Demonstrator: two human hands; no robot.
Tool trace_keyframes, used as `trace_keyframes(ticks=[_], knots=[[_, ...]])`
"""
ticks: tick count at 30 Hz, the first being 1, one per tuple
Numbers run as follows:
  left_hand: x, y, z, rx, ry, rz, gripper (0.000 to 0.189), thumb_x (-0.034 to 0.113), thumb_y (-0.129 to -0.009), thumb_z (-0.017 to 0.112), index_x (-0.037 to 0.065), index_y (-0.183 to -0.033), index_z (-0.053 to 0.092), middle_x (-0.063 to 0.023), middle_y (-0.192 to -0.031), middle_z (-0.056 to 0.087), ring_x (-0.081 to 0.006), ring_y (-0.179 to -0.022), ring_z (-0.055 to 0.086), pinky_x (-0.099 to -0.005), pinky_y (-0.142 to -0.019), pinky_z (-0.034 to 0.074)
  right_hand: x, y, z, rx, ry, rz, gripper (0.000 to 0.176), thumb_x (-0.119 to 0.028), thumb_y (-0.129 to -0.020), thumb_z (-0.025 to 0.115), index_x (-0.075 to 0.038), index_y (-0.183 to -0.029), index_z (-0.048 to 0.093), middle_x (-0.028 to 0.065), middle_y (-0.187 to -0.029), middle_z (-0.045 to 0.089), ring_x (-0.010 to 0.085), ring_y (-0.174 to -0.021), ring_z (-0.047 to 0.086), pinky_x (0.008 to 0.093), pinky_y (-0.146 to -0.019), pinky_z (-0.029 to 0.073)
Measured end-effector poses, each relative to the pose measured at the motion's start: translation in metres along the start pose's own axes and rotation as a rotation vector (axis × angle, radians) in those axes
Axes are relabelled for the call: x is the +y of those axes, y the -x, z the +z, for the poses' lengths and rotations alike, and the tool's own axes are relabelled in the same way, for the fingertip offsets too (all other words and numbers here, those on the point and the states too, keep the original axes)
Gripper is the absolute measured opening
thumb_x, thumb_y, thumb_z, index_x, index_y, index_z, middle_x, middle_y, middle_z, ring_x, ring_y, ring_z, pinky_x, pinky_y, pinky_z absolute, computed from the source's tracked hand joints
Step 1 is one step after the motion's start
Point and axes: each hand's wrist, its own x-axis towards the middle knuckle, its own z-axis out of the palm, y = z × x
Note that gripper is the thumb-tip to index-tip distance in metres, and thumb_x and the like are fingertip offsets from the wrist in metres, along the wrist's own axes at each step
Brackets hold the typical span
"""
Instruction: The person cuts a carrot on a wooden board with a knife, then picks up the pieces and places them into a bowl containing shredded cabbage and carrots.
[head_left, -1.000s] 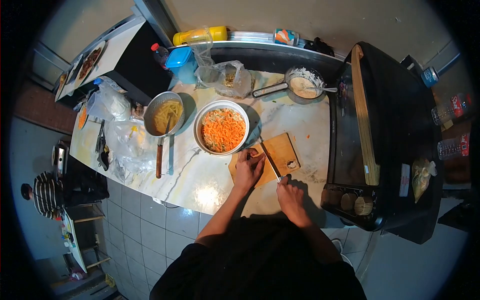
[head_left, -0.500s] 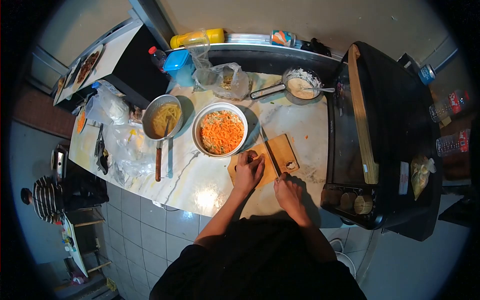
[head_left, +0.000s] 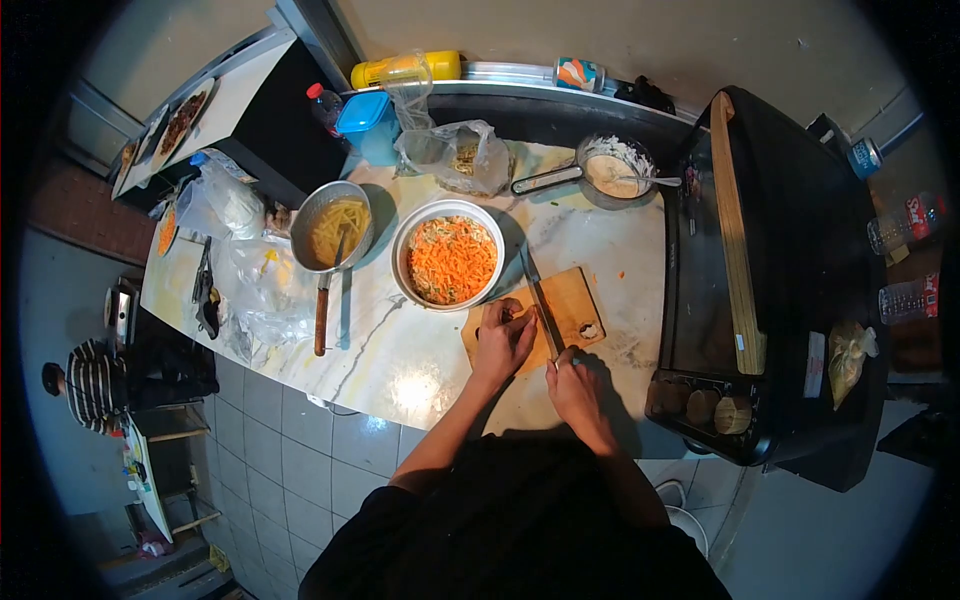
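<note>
My right grip (head_left: 572, 383) is closed round the knife (head_left: 540, 300), blade pointing eleven o'clock across the cutting board (head_left: 580, 298). My left grip (head_left: 503, 338) curls over a small food piece (head_left: 508, 314) at the blade's nine o'clock.

The person's left hand (head_left: 503, 338) rests on the wooden cutting board (head_left: 578, 300) with its fingers curled down; what lies under them cannot be made out. The right hand (head_left: 572, 378) grips the handle of a knife (head_left: 538, 296), whose blade lies across the board just beside the left fingers and points towards a white bowl (head_left: 447, 258) of shredded carrot. A small pale scrap (head_left: 588, 329) sits near the board's right corner. On the marble counter (head_left: 400, 350), a saucepan (head_left: 334, 226) of yellow strips stands left of the bowl, and a black appliance (head_left: 790, 280) stands to the right.
</note>
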Motion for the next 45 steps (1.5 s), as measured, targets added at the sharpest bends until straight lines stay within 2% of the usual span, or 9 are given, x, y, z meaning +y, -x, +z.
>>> trace_keyframes(ticks=[9,11,24,27,32,35,38,40,45], knots=[[0.0,-0.001,0.001,-0.017,-0.022,0.029,0.016,0.006,-0.077,0.067,0.002,-0.093,0.071,-0.0105,-0.091,0.054,-0.0238,-0.08,0.053,-0.0325,-0.066,0.046,0.007,0.004,0.007,0.022,0.006,-0.001,0.036,-0.03,-0.095,0.043,0.003,-0.105,0.048,0.0224,-0.077,0.064,0.0428,-0.074,0.062,0.0502,-0.066,0.048],[0.0,0.0,0.001,-0.026,-0.008,0.013,0.017,0.005,-0.077,0.067,0.001,-0.093,0.07,-0.0103,-0.092,0.053,-0.0247,-0.082,0.051,-0.0326,-0.066,0.045,0.012,0.002,0.015,0.021,-0.036,-0.001,0.044,-0.032,-0.093,0.045,0.006,-0.116,0.046,0.0256,-0.08,0.062,0.0448,-0.075,0.06,0.0525,-0.068,0.045],[0.006,-0.004,-0.001,-0.012,-0.037,0.044,0.017,0.005,-0.077,0.067,0.001,-0.094,0.07,-0.0105,-0.09,0.055,-0.0241,-0.079,0.052,-0.0321,-0.065,0.045,0.006,0.002,0.004,-0.055,-0.097,0.005,0.045,-0.032,-0.095,0.041,0.006,-0.119,0.044,0.0255,-0.085,0.062,0.0437,-0.08,0.06,0.053,-0.073,0.044],[0.008,-0.003,0.0,-0.019,-0.021,0.022,0.016,0.005,-0.077,0.067,0.001,-0.092,0.071,-0.0105,-0.09,0.055,-0.0242,-0.08,0.051,-0.0322,-0.066,0.045,0.006,0.003,0.009,-0.051,-0.074,0.008,0.044,-0.031,-0.094,0.042,0.007,-0.117,0.045,0.0253,-0.082,0.062,0.0432,-0.079,0.06,0.053,-0.071,0.045],[0.005,-0.003,-0.002,-0.057,-0.036,-0.003,0.016,0.007,-0.079,0.066,0.001,-0.093,0.07,-0.0107,-0.094,0.054,-0.024,-0.085,0.052,-0.0331,-0.073,0.044,0.009,0.002,0.023,0.048,0.02,-0.022,0.031,-0.027,-0.094,0.044,0.004,-0.098,0.047,0.023,-0.076,0.063,0.0411,-0.074,0.062,0.0512,-0.066,0.047],[0.008,-0.003,-0.004,-0.071,-0.006,-0.007,0.016,0.007,-0.079,0.066,0.0,-0.092,0.07,-0.0111,-0.094,0.054,-0.0243,-0.085,0.051,-0.0338,-0.074,0.044,0.006,0.001,0.021,-0.012,0.026,0.008,0.029,-0.025,-0.094,0.043,0.003,-0.093,0.047,0.0231,-0.077,0.064,0.0399,-0.075,0.063,0.0499,-0.067,0.048],[0.004,-0.005,-0.002,-0.076,-0.012,-0.013,0.016,0.007,-0.079,0.065,0.0,-0.092,0.07,-0.0113,-0.094,0.053,-0.0242,-0.084,0.051,-0.0337,-0.073,0.043,0.008,0.0,0.023,0.005,0.009,-0.019,0.029,-0.024,-0.094,0.043,0.004,-0.094,0.047,0.023,-0.076,0.064,0.0395,-0.075,0.063,0.0494,-0.067,0.049],[0.003,-0.005,-0.001,-0.04,0.001,0.017,0.015,0.005,-0.077,0.067,0.0,-0.091,0.07,-0.0109,-0.091,0.055,-0.0248,-0.082,0.051,-0.0328,-0.067,0.044,0.008,-0.001,0.026,0.028,0.014,-0.023,0.029,-0.025,-0.094,0.043,0.004,-0.094,0.047,0.0228,-0.075,0.064,0.0395,-0.074,0.063,0.0494,-0.067,0.049],[0.007,-0.004,-0.002,-0.063,-0.009,-0.002,0.016,0.005,-0.077,0.067,0.0,-0.092,0.07,-0.0117,-0.091,0.055,-0.0253,-0.083,0.051,-0.0333,-0.067,0.044,0.008,-0.009,0.023,0.033,-0.008,-0.058,0.029,-0.024,-0.094,0.044,0.004,-0.094,0.047,0.0223,-0.075,0.064,0.0399,-0.074,0.064,0.0493,-0.067,0.05]])
